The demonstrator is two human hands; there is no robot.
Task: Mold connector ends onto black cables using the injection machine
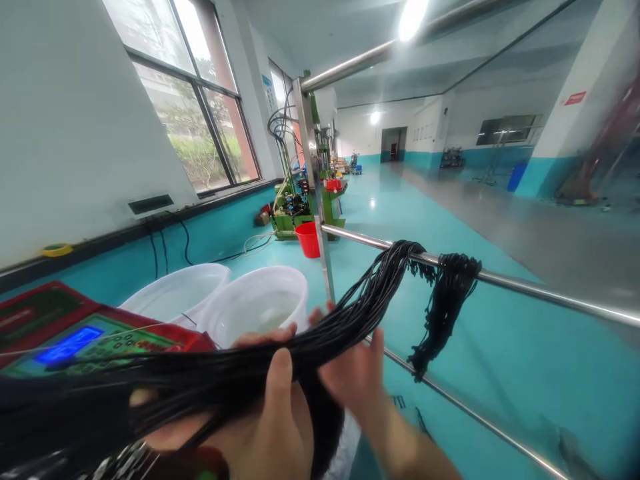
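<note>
A long bundle of thin black cords [320,347] runs from the lower left up over the middle rail of a metal rack [350,235]. My left hand [283,413] is closed around it from below, its thumb up on the near side and fingertips showing behind. Slightly blurred, my right hand [355,377] cradles the bundle closer to the rail, with its thumb raised and fingertips beyond the cords. More skin shows under the strands at the lower left; whose it is I cannot tell. A second cluster of black cords [443,313] hangs from the same rail.
Left of the bundle is a red and green machine panel [115,340] with a lit blue display. Two white tubs [295,293] stand behind it, one partly hidden. A red bucket [309,240] and green machinery [295,207] lie beyond the rack post. A lower rail [470,407] crosses the right side.
</note>
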